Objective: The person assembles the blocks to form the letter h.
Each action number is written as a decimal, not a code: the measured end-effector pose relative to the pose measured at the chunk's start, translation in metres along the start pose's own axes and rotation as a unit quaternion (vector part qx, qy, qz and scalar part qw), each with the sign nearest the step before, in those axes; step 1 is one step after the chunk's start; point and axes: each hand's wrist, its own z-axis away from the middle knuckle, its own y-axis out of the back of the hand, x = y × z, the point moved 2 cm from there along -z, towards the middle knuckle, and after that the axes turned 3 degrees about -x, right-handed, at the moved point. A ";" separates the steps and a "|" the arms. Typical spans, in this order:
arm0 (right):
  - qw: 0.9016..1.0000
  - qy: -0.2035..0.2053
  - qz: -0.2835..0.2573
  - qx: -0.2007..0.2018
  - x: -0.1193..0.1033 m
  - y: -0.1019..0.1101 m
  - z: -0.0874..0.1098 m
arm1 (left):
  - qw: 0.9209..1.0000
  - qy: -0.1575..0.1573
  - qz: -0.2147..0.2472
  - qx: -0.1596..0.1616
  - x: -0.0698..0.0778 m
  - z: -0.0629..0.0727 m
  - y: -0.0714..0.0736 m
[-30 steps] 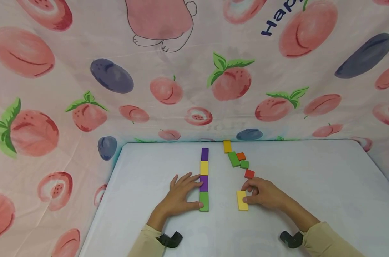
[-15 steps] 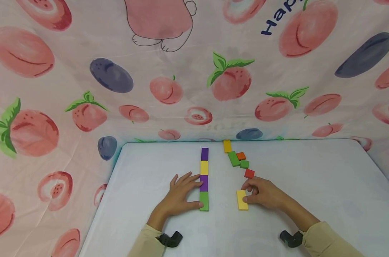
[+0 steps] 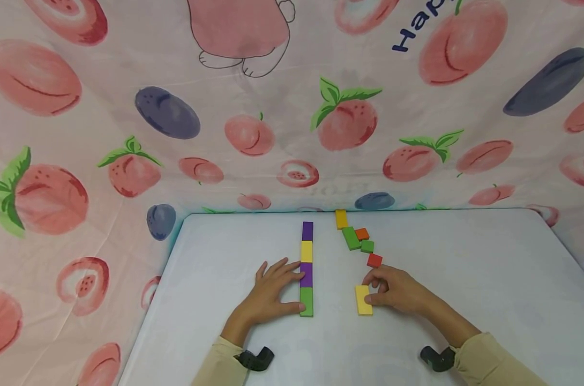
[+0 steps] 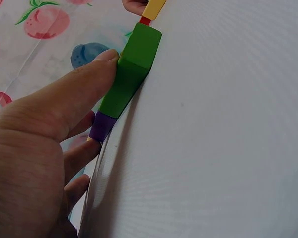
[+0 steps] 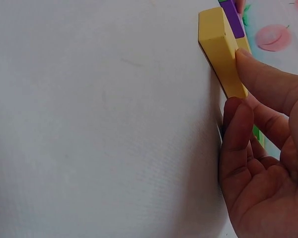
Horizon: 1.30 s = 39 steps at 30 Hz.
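Note:
A straight row of wooden blocks lies down the middle of the table in the head view: a green block (image 3: 306, 302) nearest, then a purple block (image 3: 306, 275), a yellow block (image 3: 306, 251) and another purple block (image 3: 308, 231) farthest. My left hand (image 3: 271, 294) rests with spread fingers along the row's left side, thumb touching the green block and fingertips at the nearer purple one. Right of the row, my right hand (image 3: 397, 288) holds a separate yellow block (image 5: 221, 49) between thumb and curled fingers, low at the tabletop; part of its far end is hidden by fingertips.
Loose blocks trail away beyond my right hand: a red block (image 3: 374, 260), a small green block (image 3: 367, 246), an orange block (image 3: 361, 234), a larger green block (image 3: 351, 239) and a yellow block (image 3: 341, 220) at the table's back edge. A fruit-print cloth (image 3: 253, 96) hangs behind the white table (image 3: 215, 257).

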 end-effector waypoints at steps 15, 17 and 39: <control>1.000 -0.006 -0.003 -0.005 0.003 0.001 -0.001 | 1.000 -0.004 0.005 0.001 0.000 0.000 0.000; 1.000 -0.003 -0.006 -0.006 0.002 0.001 0.000 | 1.000 -0.003 0.004 0.001 0.000 0.000 0.000; 1.000 0.011 -0.016 -0.009 0.000 0.001 0.002 | 1.000 -0.005 -0.005 0.003 -0.001 0.000 0.000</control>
